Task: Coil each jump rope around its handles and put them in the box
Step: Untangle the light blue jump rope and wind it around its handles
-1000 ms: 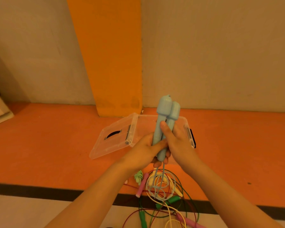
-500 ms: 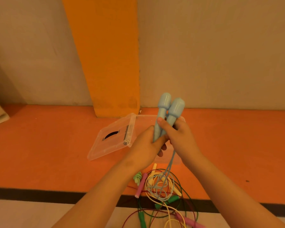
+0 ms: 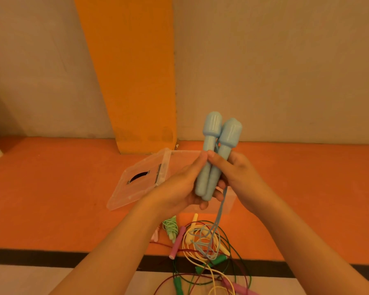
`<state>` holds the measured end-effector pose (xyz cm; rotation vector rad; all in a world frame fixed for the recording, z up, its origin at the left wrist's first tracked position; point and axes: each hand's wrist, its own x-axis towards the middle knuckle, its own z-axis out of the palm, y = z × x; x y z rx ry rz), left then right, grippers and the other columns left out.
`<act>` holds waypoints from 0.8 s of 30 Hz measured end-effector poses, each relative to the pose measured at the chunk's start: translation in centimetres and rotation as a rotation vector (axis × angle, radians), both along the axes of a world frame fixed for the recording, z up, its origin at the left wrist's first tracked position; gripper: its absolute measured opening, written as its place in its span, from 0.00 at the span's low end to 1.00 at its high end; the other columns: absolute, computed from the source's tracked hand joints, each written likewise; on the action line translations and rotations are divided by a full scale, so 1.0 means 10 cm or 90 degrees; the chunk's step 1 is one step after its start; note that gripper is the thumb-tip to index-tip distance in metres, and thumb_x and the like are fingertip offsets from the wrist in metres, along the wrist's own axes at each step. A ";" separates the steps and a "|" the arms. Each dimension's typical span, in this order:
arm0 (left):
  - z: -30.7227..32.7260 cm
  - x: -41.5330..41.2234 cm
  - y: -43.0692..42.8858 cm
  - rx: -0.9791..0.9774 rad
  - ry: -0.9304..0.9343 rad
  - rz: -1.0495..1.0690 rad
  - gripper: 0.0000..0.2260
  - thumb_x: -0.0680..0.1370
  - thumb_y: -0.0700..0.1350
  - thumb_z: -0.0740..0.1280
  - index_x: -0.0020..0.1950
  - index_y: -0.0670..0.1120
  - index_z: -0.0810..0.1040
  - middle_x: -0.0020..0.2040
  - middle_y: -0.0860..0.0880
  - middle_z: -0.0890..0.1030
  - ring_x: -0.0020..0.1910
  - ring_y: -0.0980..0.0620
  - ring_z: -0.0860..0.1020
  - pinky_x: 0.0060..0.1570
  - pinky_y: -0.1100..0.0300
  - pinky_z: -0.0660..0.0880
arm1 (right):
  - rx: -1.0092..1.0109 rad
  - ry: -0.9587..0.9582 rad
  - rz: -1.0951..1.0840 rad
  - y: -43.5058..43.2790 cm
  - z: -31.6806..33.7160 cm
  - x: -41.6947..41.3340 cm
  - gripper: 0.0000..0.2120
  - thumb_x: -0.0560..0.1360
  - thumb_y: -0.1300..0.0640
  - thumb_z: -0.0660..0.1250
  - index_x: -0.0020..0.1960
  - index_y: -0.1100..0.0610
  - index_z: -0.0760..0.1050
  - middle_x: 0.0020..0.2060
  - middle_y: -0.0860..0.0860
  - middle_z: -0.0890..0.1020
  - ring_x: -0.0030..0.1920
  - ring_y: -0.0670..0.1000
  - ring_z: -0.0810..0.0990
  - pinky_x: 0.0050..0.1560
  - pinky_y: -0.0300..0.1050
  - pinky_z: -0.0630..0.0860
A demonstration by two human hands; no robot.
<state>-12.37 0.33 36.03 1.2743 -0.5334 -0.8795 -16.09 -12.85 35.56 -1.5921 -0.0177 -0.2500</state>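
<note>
Two light blue jump-rope handles point(image 3: 216, 150) stand side by side, upright, held in front of me. My left hand point(image 3: 179, 188) grips their lower part from the left, and my right hand point(image 3: 239, 173) holds them from the right with its thumb on the front. The blue cord point(image 3: 218, 218) runs down from behind the handles to a loose blue tangle point(image 3: 205, 241) on the floor. The clear plastic box point(image 3: 228, 205) sits on the floor behind my hands, mostly hidden by them.
The box's clear lid point(image 3: 136, 184) leans open at its left. A pile of green point(image 3: 177, 284), yellow point(image 3: 190, 233) and pink point(image 3: 176, 243) jump ropes lies tangled on the orange floor below my hands. A coiled green rope point(image 3: 170, 227) lies beside them. An orange pillar point(image 3: 132, 71) rises behind.
The handles have risen slightly and tilted right. The cord that hung straight below them now runs up behind them on the right side.
</note>
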 end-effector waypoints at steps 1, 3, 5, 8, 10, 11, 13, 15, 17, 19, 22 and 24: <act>-0.02 0.00 0.00 -0.017 0.032 -0.012 0.25 0.74 0.63 0.52 0.57 0.47 0.76 0.36 0.49 0.78 0.30 0.53 0.75 0.27 0.62 0.66 | -0.007 0.002 -0.004 0.01 0.01 -0.01 0.16 0.74 0.45 0.66 0.40 0.58 0.72 0.23 0.50 0.72 0.21 0.49 0.69 0.23 0.39 0.68; -0.05 0.01 -0.01 -0.062 0.097 -0.044 0.26 0.74 0.64 0.51 0.57 0.49 0.75 0.35 0.50 0.74 0.27 0.56 0.69 0.32 0.61 0.66 | -0.006 0.012 -0.013 0.03 0.03 -0.02 0.14 0.70 0.44 0.65 0.41 0.56 0.73 0.26 0.47 0.75 0.23 0.44 0.71 0.25 0.36 0.70; -0.09 0.03 -0.01 -0.113 0.163 -0.069 0.25 0.73 0.65 0.53 0.57 0.49 0.76 0.35 0.50 0.71 0.26 0.58 0.65 0.36 0.62 0.68 | -0.004 0.012 -0.006 0.03 0.06 -0.04 0.14 0.68 0.44 0.64 0.41 0.55 0.73 0.27 0.45 0.75 0.25 0.42 0.71 0.27 0.34 0.71; -0.13 0.06 0.02 -0.185 0.237 -0.118 0.23 0.69 0.65 0.68 0.52 0.48 0.83 0.35 0.50 0.73 0.24 0.59 0.68 0.32 0.63 0.73 | -0.029 0.010 0.016 0.04 0.08 -0.07 0.12 0.68 0.44 0.63 0.41 0.53 0.74 0.28 0.44 0.76 0.26 0.41 0.72 0.29 0.33 0.71; -0.14 0.06 0.05 -0.217 0.261 -0.133 0.24 0.63 0.61 0.77 0.51 0.47 0.84 0.35 0.49 0.74 0.24 0.59 0.69 0.30 0.64 0.73 | -0.039 0.013 0.012 0.04 0.09 -0.07 0.13 0.69 0.43 0.64 0.42 0.53 0.74 0.30 0.45 0.76 0.27 0.42 0.73 0.30 0.33 0.71; -0.14 0.05 0.06 -0.224 0.267 -0.128 0.25 0.61 0.59 0.78 0.51 0.46 0.84 0.35 0.48 0.74 0.25 0.58 0.69 0.30 0.64 0.74 | -0.048 0.015 0.003 0.03 0.09 -0.07 0.13 0.69 0.42 0.65 0.43 0.53 0.74 0.31 0.48 0.76 0.29 0.43 0.73 0.30 0.34 0.70; -0.14 0.04 0.08 -0.235 0.263 -0.100 0.27 0.62 0.56 0.79 0.54 0.44 0.80 0.35 0.48 0.74 0.25 0.58 0.70 0.30 0.63 0.74 | -0.099 0.024 -0.020 0.02 0.06 -0.06 0.14 0.71 0.40 0.66 0.44 0.51 0.74 0.33 0.50 0.74 0.32 0.47 0.72 0.30 0.37 0.68; -0.14 0.03 0.10 -0.222 0.234 -0.048 0.27 0.66 0.54 0.77 0.58 0.42 0.74 0.36 0.48 0.74 0.25 0.57 0.70 0.29 0.63 0.74 | -0.147 0.039 -0.023 0.02 0.04 -0.05 0.12 0.74 0.42 0.62 0.43 0.50 0.73 0.32 0.50 0.72 0.30 0.48 0.70 0.30 0.39 0.66; -0.13 0.02 0.11 -0.171 0.171 0.022 0.24 0.72 0.53 0.69 0.62 0.43 0.69 0.35 0.49 0.73 0.25 0.57 0.70 0.27 0.64 0.72 | -0.134 0.055 -0.006 0.05 0.02 -0.05 0.09 0.79 0.49 0.59 0.42 0.51 0.72 0.30 0.49 0.72 0.26 0.45 0.68 0.27 0.38 0.64; -0.12 0.02 0.12 -0.124 0.098 0.084 0.21 0.72 0.50 0.66 0.63 0.44 0.67 0.34 0.49 0.72 0.24 0.56 0.69 0.25 0.63 0.71 | -0.124 0.057 0.012 0.10 0.01 -0.06 0.11 0.81 0.52 0.57 0.41 0.51 0.70 0.27 0.47 0.73 0.23 0.42 0.68 0.25 0.34 0.64; -0.13 0.02 0.13 -0.078 -0.012 0.166 0.24 0.70 0.49 0.68 0.63 0.41 0.67 0.32 0.48 0.73 0.25 0.52 0.68 0.26 0.61 0.70 | -0.121 0.055 0.039 0.16 0.01 -0.05 0.13 0.83 0.53 0.54 0.41 0.52 0.70 0.24 0.43 0.73 0.23 0.41 0.67 0.24 0.32 0.63; -0.14 0.03 0.15 -0.067 -0.050 0.198 0.27 0.70 0.49 0.70 0.65 0.43 0.65 0.32 0.47 0.74 0.24 0.51 0.69 0.26 0.60 0.70 | -0.126 0.056 0.052 0.16 0.00 -0.04 0.14 0.83 0.53 0.53 0.40 0.53 0.70 0.25 0.43 0.73 0.24 0.42 0.67 0.25 0.33 0.63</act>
